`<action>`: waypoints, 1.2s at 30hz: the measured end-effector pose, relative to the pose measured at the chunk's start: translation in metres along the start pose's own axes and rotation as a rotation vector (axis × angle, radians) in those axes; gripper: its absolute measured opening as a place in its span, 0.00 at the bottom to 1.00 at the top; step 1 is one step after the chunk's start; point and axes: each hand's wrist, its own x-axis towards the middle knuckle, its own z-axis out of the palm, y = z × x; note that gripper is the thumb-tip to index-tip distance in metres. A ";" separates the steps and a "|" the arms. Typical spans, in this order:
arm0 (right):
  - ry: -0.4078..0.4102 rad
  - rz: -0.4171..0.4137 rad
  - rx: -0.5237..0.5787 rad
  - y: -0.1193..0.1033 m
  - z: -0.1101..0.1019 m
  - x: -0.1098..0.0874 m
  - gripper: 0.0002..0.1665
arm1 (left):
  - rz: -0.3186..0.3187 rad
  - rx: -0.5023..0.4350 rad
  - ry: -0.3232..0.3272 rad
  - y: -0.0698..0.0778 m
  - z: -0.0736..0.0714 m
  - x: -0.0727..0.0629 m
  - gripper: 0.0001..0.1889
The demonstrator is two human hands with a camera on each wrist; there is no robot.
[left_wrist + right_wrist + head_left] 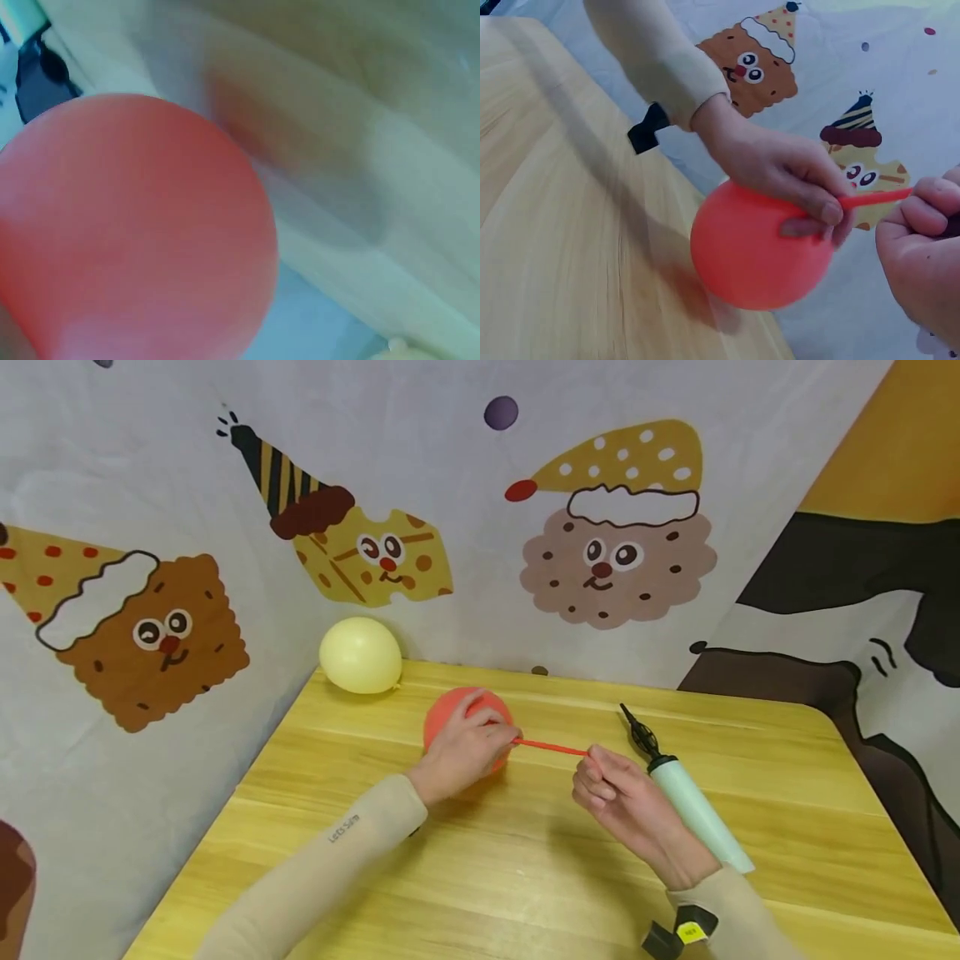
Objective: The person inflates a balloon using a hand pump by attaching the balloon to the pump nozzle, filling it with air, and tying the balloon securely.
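A round, inflated red balloon (444, 717) is in my left hand (468, 745), whose thumb and fingers pinch it at the base of its neck. The neck (553, 747) is stretched into a thin red strip running right. My right hand (626, 797) pinches the far end of that strip with curled fingers. In the right wrist view the balloon (757, 251) hangs under the left hand (780, 169), close over the table. The balloon (142, 225) fills much of the left wrist view, with the left fingers mostly hidden.
A pale yellow inflated balloon (362, 656) sits at the table's back left corner. A mint-green hand pump (705, 814) with a black nozzle lies right of my right hand. Behind the wooden table (487, 893) hangs a cloth (465, 460) printed with cartoon snacks.
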 end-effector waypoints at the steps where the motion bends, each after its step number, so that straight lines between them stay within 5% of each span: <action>1: -0.013 -0.008 -0.007 -0.001 0.001 -0.002 0.25 | -0.014 -0.024 0.012 -0.003 -0.003 -0.001 0.07; 4: -0.051 -0.029 -0.020 -0.004 0.004 -0.006 0.26 | -0.039 -0.112 0.032 -0.011 -0.010 -0.003 0.08; 7: -0.056 -0.034 -0.003 -0.007 0.006 -0.006 0.26 | 0.004 -0.137 0.049 -0.018 -0.014 -0.004 0.06; 14: -0.015 -0.020 0.053 -0.012 0.007 -0.001 0.26 | 0.120 -0.058 0.089 -0.024 -0.019 -0.008 0.11; 18: 0.006 -0.018 0.243 -0.011 0.005 0.007 0.27 | 0.158 -0.067 0.011 -0.012 -0.020 -0.005 0.12; 25: 0.221 -0.008 0.402 -0.012 0.002 0.032 0.21 | 0.134 -0.123 -0.204 0.023 -0.039 0.012 0.12; 34: 0.276 0.082 0.176 0.015 -0.010 0.052 0.22 | -0.049 -0.625 -0.319 0.026 -0.053 0.010 0.13; 36: 0.266 0.089 0.120 0.022 -0.007 0.052 0.23 | -0.183 -0.856 -0.355 0.020 -0.055 0.008 0.13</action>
